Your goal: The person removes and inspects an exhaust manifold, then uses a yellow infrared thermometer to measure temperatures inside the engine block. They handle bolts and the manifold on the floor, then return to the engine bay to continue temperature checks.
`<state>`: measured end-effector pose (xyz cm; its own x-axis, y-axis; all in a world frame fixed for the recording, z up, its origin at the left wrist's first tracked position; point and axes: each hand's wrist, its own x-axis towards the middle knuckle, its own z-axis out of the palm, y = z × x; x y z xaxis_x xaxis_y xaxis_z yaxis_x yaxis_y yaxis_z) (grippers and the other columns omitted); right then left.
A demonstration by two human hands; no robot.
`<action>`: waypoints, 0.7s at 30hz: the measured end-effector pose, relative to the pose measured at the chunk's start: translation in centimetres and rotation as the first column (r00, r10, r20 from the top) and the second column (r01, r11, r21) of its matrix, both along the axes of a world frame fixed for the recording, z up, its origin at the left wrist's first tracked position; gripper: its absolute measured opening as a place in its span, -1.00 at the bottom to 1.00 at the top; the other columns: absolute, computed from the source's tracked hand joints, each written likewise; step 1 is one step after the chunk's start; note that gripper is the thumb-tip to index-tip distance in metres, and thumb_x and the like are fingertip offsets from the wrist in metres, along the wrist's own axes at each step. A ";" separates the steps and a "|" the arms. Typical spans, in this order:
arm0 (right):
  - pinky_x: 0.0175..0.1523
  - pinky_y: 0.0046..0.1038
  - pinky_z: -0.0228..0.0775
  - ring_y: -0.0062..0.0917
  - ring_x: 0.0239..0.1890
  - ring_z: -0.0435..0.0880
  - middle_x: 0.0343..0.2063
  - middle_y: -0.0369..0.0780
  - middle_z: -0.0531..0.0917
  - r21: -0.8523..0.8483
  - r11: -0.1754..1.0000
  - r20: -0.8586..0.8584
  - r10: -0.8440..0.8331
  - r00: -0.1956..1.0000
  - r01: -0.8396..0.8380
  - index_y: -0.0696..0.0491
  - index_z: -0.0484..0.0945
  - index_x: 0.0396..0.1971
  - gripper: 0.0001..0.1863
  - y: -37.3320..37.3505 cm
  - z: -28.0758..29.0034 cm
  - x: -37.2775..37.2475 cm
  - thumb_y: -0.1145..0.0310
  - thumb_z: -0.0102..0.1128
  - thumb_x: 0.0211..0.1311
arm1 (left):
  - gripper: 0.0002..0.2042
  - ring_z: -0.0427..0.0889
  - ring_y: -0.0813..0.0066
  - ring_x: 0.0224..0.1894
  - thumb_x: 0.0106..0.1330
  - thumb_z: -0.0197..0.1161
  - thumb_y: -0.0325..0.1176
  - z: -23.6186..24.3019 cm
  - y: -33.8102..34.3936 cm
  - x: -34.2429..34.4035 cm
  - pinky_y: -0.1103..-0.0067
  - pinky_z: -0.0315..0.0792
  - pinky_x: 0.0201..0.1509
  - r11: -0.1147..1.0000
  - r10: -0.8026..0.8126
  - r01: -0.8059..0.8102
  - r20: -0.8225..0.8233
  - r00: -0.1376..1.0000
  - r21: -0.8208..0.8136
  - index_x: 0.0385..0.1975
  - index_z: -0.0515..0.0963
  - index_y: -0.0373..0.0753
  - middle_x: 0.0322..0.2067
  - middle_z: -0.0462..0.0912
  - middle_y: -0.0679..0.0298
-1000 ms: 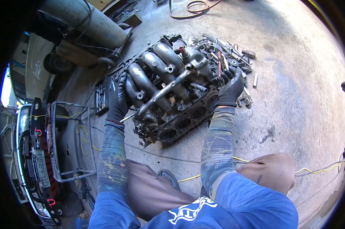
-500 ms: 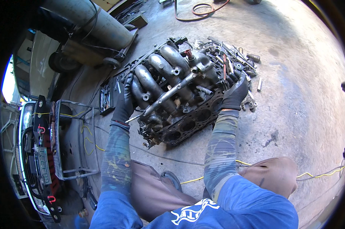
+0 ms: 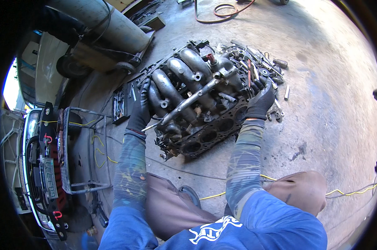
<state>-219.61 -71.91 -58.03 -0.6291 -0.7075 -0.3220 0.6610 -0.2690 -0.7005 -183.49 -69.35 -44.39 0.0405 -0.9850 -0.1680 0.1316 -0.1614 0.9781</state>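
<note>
An engine block (image 3: 209, 134) with several round cylinder bores along its near side rests on the concrete floor in front of me. On top of it sits a grey intake manifold (image 3: 181, 71) with curved runners and a metal fuel rail (image 3: 192, 100) across it. My left hand (image 3: 141, 104), in a black glove, is curled against the engine's left end, its fingers reaching along the outermost runner. At the opposite end, my right hand (image 3: 261, 101), also black-gloved, has its fingers bent over the edge. The undersides of both grips are hidden.
Loose tools and metal parts (image 3: 263, 66) lie heaped beyond my right hand. A tool tray (image 3: 120, 104) stands left of the engine, near a metal frame (image 3: 86, 189). A gas cylinder (image 3: 126, 35) lies on a wheeled cart. A yellow cord (image 3: 213, 196) crosses the floor near my knees.
The whole view has shifted slightly, so everything appears a little further right. Both hands stay at the two ends of the engine, which shows no clear movement over the floor.
</note>
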 end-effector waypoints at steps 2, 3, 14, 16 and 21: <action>-0.14 -0.46 0.62 -0.41 -0.25 0.72 -0.25 -0.12 0.69 0.014 1.000 0.034 -0.012 0.999 0.012 0.17 0.61 -0.08 -0.63 -0.1 0.3 0.1 0.16 0.02 0.47 | -0.34 0.50 0.38 0.28 0.45 0.26 0.13 0.4 0.3 -0.4 0.41 0.46 0.37 1.000 -0.006 0.006 -0.029 1.000 0.014 0.43 0.33 -0.09 0.29 0.47 0.20; -0.13 -0.46 0.62 -0.40 -0.25 0.72 -0.25 -0.12 0.69 0.024 1.000 0.050 -0.020 0.999 0.019 0.18 0.61 -0.08 -0.63 -0.1 0.5 0.1 0.16 0.02 0.47 | -0.34 0.50 0.38 0.28 0.45 0.26 0.13 0.4 0.4 -0.7 0.41 0.45 0.37 1.000 0.001 -0.001 0.011 1.000 -0.026 0.43 0.33 -0.10 0.30 0.47 0.21; -0.08 -0.39 0.60 -0.46 -0.21 0.73 -0.21 -0.18 0.75 -0.076 0.996 -0.176 -0.049 0.983 0.036 0.19 0.68 -0.11 -0.66 -0.1 -0.8 0.0 0.25 0.05 0.45 | -0.36 0.48 0.30 0.33 0.53 0.09 0.12 -0.1 0.5 -1.3 0.39 0.35 0.45 0.994 0.025 -0.005 0.180 0.983 -0.108 0.37 0.41 -0.28 0.31 0.51 0.13; 0.05 -0.37 0.57 -0.42 -0.06 0.71 -0.12 -0.18 0.73 -0.271 0.959 -0.196 0.036 0.980 -0.089 0.17 0.67 -0.02 -0.62 -0.1 -2.2 -0.8 0.18 0.05 0.49 | -0.34 0.51 0.27 0.31 0.50 0.11 0.15 -1.0 0.6 -2.1 0.39 0.36 0.44 0.996 0.025 0.001 0.286 0.958 -0.092 0.35 0.43 -0.31 0.28 0.53 0.10; 0.04 -0.29 0.57 -0.31 -0.05 0.71 -0.09 -0.13 0.73 0.200 0.979 -0.954 0.185 0.236 0.043 0.14 0.66 0.00 -0.57 -3.0 -7.4 -6.6 0.10 0.15 0.37 | -0.27 0.56 0.21 0.26 0.43 0.15 0.21 -3.4 -0.6 -3.3 0.40 0.38 0.41 0.994 0.108 -0.090 0.421 0.900 -0.063 0.29 0.48 -0.39 0.22 0.59 0.03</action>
<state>-226.22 -74.88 -65.48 -0.4913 -0.7805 0.3867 -0.5359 -0.0791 -0.8406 -186.77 -69.92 -47.77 0.1962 -0.9779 -0.0726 -0.2832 -0.1274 0.9506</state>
